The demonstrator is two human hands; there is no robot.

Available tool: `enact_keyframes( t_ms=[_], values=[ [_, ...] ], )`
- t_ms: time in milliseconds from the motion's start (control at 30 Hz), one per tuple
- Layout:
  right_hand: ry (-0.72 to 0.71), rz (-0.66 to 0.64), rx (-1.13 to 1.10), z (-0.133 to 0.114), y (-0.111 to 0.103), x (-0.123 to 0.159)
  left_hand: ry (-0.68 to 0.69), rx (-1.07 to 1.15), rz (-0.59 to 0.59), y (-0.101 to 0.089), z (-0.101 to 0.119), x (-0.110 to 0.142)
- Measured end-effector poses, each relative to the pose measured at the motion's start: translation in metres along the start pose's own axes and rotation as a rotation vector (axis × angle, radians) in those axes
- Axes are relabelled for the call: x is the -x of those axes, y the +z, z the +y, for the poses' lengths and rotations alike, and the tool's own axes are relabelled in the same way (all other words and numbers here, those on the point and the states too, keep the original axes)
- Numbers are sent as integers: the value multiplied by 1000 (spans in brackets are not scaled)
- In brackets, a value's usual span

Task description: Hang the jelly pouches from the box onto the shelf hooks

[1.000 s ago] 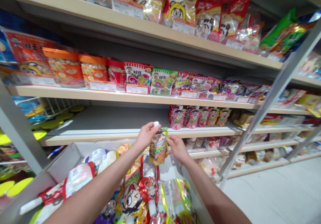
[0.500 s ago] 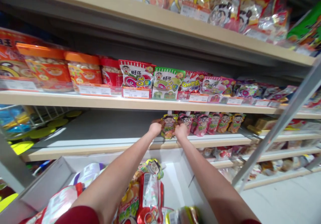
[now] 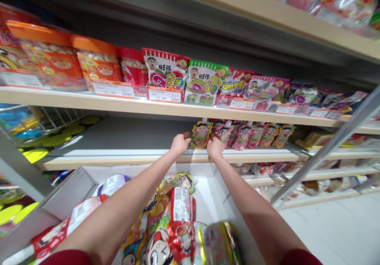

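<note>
A yellow-green spouted snack pouch (image 3: 200, 135) with a cartoon face stands on the grey shelf (image 3: 118, 142), at the left end of a row of pink and orange pouches (image 3: 249, 135). My left hand (image 3: 179, 144) is curled at the pouch's left edge. My right hand (image 3: 215, 146) is curled at its right edge, between it and the neighbouring pink pouch. Both arms reach forward over a grey bin (image 3: 56, 201) full of similar pouches (image 3: 175, 225).
The shelf above carries orange-lidded tubs (image 3: 95, 65), candy bags (image 3: 166, 73) and price tags (image 3: 162, 94). Yellow lids (image 3: 56, 138) lie in a wire rack at left. A slanted metal rail (image 3: 329, 150) crosses at right, with grey floor (image 3: 335, 233) beyond.
Both hands carried the pouch from above the bin up onto the shelf and set it at the left end of the row. The view moved closer and tilted up.
</note>
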State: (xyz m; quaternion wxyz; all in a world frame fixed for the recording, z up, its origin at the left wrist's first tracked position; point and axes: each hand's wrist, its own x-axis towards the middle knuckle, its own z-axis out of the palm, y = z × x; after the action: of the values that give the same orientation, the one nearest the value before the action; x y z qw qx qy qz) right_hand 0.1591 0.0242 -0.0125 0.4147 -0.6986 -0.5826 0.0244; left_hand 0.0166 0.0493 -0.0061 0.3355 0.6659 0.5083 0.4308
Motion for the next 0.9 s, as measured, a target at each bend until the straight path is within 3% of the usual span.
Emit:
enact_keyframes(
  t_ms=[133, 267, 367, 500, 633, 900],
  values=[
    [-81, -69, -97, -6, -11, 46, 40, 4, -110, -25, -21, 59],
    [-298, -360, -154, -10, -19, 113, 90, -159, -289, -45, -36, 120],
    [-396, -512, -148, -14, -26, 151, 214, -261, -408, -52, -39, 149],
    [-519, -693, -118, -16, -40, 175, 352, -360, -489, -51, -40, 162],
    [-504, -847, 4, -7, -49, 186, 393, -440, -512, -50, -43, 162],
    [-590, -837, 99, 14, -44, 196, 383, -507, -517, -53, -45, 164]
  ],
)
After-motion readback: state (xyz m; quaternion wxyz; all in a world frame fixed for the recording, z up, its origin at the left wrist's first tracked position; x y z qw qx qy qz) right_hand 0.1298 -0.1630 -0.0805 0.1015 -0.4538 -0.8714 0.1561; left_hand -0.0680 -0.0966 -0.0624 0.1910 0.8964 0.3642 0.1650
